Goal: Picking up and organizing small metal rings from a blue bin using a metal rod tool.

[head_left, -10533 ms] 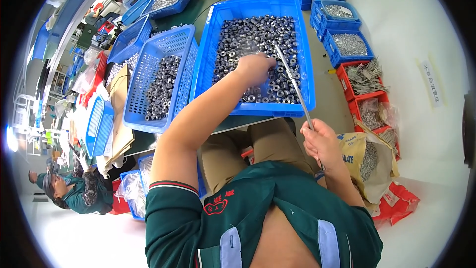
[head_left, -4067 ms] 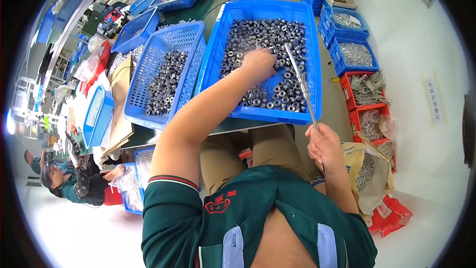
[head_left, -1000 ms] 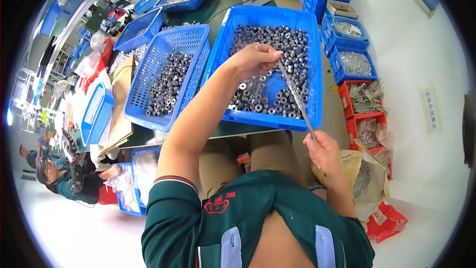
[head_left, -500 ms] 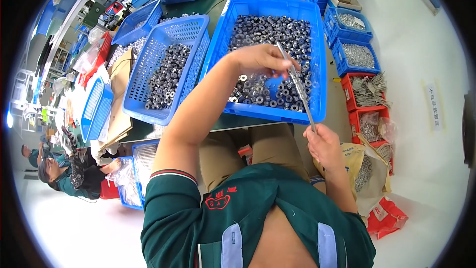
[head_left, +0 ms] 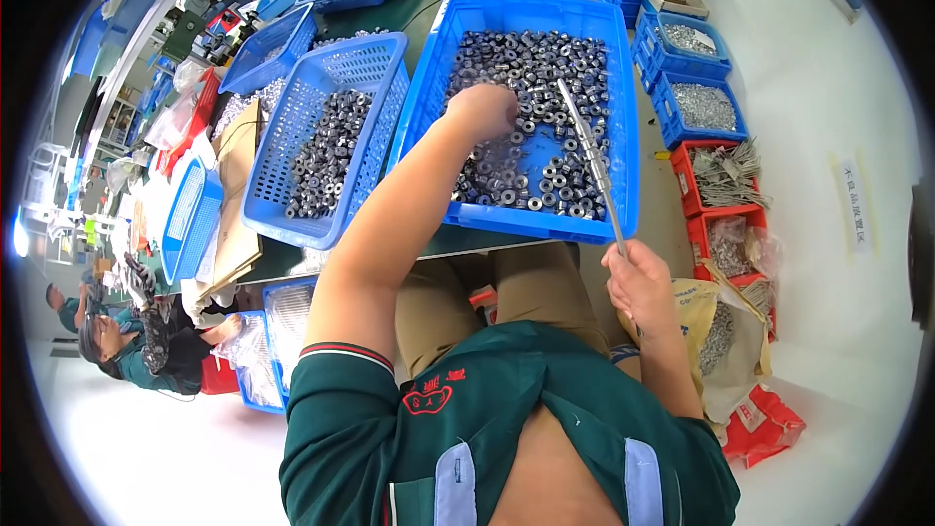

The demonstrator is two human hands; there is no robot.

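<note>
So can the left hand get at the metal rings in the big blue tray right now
Probably yes. The left hand is already down among the rings in the open tray, with nothing covering them. The rod in the right hand slants over the tray's right side, clear of it.

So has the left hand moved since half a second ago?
Yes. The left hand was raised beside the metal rod; it has dropped away from it, down into the small metal rings in the big blue tray.
</note>
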